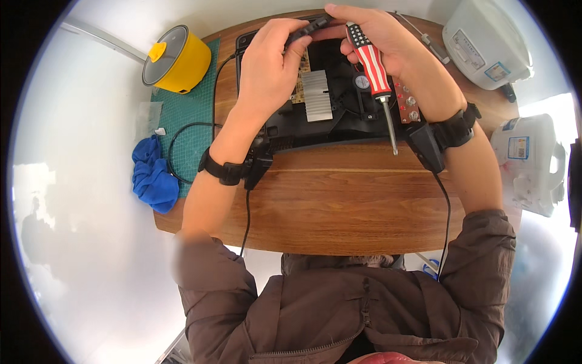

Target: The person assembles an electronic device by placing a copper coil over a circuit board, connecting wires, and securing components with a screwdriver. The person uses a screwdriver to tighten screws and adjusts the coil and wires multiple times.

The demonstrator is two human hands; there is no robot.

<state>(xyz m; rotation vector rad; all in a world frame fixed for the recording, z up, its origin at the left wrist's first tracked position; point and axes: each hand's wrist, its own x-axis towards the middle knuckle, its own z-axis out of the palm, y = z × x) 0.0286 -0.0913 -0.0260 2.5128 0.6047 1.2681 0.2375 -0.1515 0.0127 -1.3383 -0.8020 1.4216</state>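
Note:
My left hand [270, 64] is closed on a small black part [310, 29] above the far side of an opened black appliance housing [348, 132]. My right hand [394, 45] grips a screwdriver [374, 73] with a stars-and-stripes handle, its metal shaft slanting down toward me. Fingers of that hand also reach the far end of the black part; the exact contact is partly hidden. Inside the housing are a silver finned heat sink [317, 97], a partly covered circuit board [298, 91] and a reddish-brown board [407, 100] at the right.
At left, a yellow pot [188, 64] with a lid and a blue cloth [154, 176] rest by a green cutting mat [188, 112]. White appliances [485, 45] stand at right. A black cable [171, 151] loops over the mat. The wooden table [339, 206] curves nearest me.

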